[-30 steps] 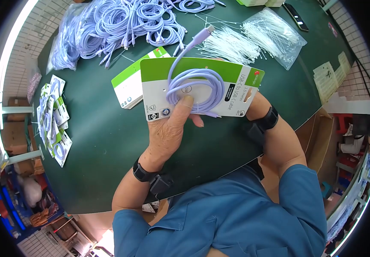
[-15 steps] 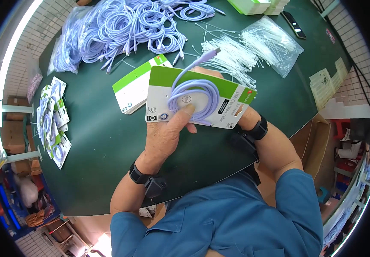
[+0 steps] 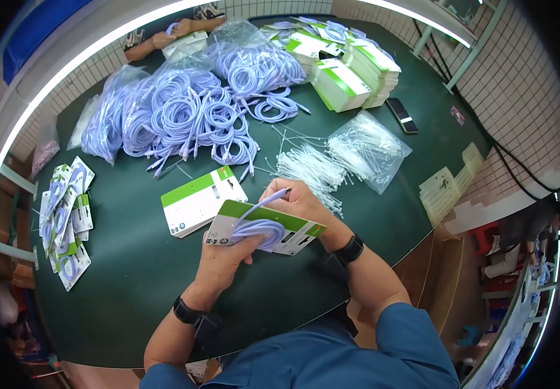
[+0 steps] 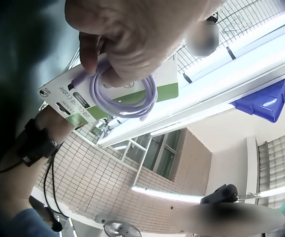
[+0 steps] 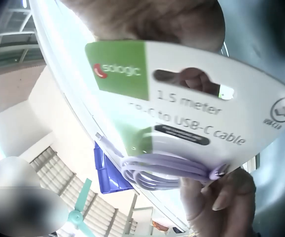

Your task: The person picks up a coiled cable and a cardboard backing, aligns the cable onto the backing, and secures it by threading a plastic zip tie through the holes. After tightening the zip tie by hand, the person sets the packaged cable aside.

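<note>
My left hand (image 3: pixel 220 264) grips a green-and-white packaging card (image 3: pixel 303 242) from the left, thumb over a coiled lilac USB-C cable (image 3: pixel 264 231) lying on its front. One plug (image 3: pixel 281 194) sticks up past the card's top edge. At that edge my right hand (image 3: pixel 301 202) is bent in behind the card, close to the plug. In the right wrist view the right hand (image 5: pixel 162 22) is mostly hidden behind the card; some fingers show through its hang hole. I cannot tell what they hold. In the left wrist view, the thumb presses on the coil (image 4: pixel 123 109).
A stack of cards (image 3: pixel 192 202) lies just beyond my hands, and white cable ties (image 3: pixel 309 170) spread beside it. Carded cables (image 3: pixel 66 223) are piled left. Farther back are loose lilac cables (image 3: pixel 192 113), card stacks (image 3: pixel 338 84), a phone (image 3: pixel 402 117) and another person's hands (image 3: pixel 179 31).
The head view has tipped up, showing more of the table's far side. The card now leans back more, and the right hand has come into sight at its top edge beside the plug.
</note>
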`<state>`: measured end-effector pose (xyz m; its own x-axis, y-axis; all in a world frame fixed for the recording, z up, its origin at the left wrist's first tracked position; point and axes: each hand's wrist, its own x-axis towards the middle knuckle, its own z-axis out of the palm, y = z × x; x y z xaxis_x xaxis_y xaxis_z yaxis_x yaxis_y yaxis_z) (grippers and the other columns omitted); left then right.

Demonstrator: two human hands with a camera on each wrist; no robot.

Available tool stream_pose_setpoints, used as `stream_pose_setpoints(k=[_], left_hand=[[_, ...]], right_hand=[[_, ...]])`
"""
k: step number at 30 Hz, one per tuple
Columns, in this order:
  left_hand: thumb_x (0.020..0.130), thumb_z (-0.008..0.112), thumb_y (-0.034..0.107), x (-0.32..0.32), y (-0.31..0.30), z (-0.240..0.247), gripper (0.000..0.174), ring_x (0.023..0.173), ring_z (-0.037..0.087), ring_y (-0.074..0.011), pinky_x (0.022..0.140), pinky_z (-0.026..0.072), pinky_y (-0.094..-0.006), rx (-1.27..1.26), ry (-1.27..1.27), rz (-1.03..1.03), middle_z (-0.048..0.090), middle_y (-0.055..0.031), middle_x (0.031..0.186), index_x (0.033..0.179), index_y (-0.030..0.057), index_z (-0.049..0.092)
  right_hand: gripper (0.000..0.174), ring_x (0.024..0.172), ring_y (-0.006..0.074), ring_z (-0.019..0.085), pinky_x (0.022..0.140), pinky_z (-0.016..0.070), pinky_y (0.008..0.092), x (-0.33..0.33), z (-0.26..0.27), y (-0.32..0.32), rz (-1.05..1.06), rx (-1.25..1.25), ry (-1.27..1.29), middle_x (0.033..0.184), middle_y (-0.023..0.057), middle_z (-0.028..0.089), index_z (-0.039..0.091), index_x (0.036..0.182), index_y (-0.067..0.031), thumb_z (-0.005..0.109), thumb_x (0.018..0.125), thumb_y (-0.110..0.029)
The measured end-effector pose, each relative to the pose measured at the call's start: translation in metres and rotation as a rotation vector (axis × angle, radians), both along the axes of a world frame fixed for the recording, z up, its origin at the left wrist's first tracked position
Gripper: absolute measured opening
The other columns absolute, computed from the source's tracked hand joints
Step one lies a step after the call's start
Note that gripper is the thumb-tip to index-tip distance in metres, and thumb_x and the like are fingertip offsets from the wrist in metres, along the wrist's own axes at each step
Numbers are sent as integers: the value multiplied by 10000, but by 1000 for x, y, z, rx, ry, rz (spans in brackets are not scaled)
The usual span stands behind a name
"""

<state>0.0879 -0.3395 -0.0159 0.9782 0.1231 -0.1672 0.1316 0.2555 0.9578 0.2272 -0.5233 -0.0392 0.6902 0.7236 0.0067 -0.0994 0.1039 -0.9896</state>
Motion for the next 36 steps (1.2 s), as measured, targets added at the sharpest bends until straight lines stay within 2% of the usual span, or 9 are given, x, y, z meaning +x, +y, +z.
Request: stream_pose_setpoints(k=[11, 14, 17, 19, 24, 27, 28, 30, 36], left_hand=[[879, 817, -19, -19, -1, -12, 490, 839, 684, -98, 578, 489, -217, -197, -25, 209, 738, -67, 1077, 1338, 11, 646], [882, 804, -31, -24, 3, -21, 529, 884, 693, -109, 591, 493, -219, -197, -2, 278, 731, -64, 1106, 1375, 17, 617], [871, 787, -39, -26, 4, -18, 632, 911, 692, -110, 592, 496, -207, -183, 17, 313, 711, -66, 1159, 1449, 28, 541], [847, 766, -41, -30, 4, -17, 798, 918, 681, -102, 580, 498, -181, -182, 35, 308, 678, -71, 1237, 1561, 41, 418], [877, 805, -17, -53, 19, -22, 591, 1084, 684, -195, 677, 554, -265, -117, -53, 395, 633, -132, 1363, 1421, -7, 574], [846, 866, 122, -69, 34, -15, 859, 1339, 569, -280, 939, 572, -403, 958, -426, 440, 522, -170, 1495, 1572, 17, 421], [846, 866, 122, -71, 35, -8, 859, 1339, 569, -280, 939, 572, -403, 970, -411, 427, 522, -170, 1495, 1572, 17, 421], [786, 934, 274, -61, 30, 17, 795, 1442, 458, -393, 1155, 406, -545, 1603, -496, 395, 494, -227, 1488, 1435, -17, 579], [745, 923, 300, -35, 18, 30, 801, 1457, 436, -422, 1251, 246, -587, 1758, -350, 117, 534, -212, 1434, 1408, -16, 601]], right_hand=[[116, 808, 62, 668, 719, 545, 222, -2, 5, 0, 166, 19, 118, 941, 8, 731, 664, 1033, -36, 735, 1020, -127], [116, 941, 91, 692, 832, 563, 254, -10, 32, -1, 125, 202, 414, 1052, 75, 751, 675, 1092, 3, 721, 999, -50], [223, 903, 97, 702, 812, 566, 250, -21, 35, 7, 97, -9, -102, 1019, 60, 761, 713, 1170, 26, 760, 961, -38], [229, 886, 98, 703, 798, 566, 253, -25, 34, 9, 64, -46, -152, 1003, 55, 764, 729, 1160, 24, 776, 943, -34], [188, 825, 102, 705, 740, 564, 261, -26, 41, 2, -75, -165, -394, 937, 36, 772, 781, 1066, 4, 822, 884, -22], [166, 804, 109, 707, 719, 562, 264, -32, 40, 4, -96, -163, -449, 915, 41, 773, 791, 1023, -5, 833, 863, -18], [171, 797, 115, 709, 714, 560, 264, -33, 40, 6, -78, -160, -476, 909, 50, 772, 791, 1018, -7, 837, 853, -16], [176, 790, 121, 711, 709, 559, 265, -35, 39, 8, -60, -154, -494, 904, 59, 772, 790, 1012, -8, 840, 843, -14], [215, 754, 176, 719, 690, 565, 281, -38, 32, 9, 4, -119, -683, 890, 91, 759, 777, 1024, -6, 855, 825, -28]])
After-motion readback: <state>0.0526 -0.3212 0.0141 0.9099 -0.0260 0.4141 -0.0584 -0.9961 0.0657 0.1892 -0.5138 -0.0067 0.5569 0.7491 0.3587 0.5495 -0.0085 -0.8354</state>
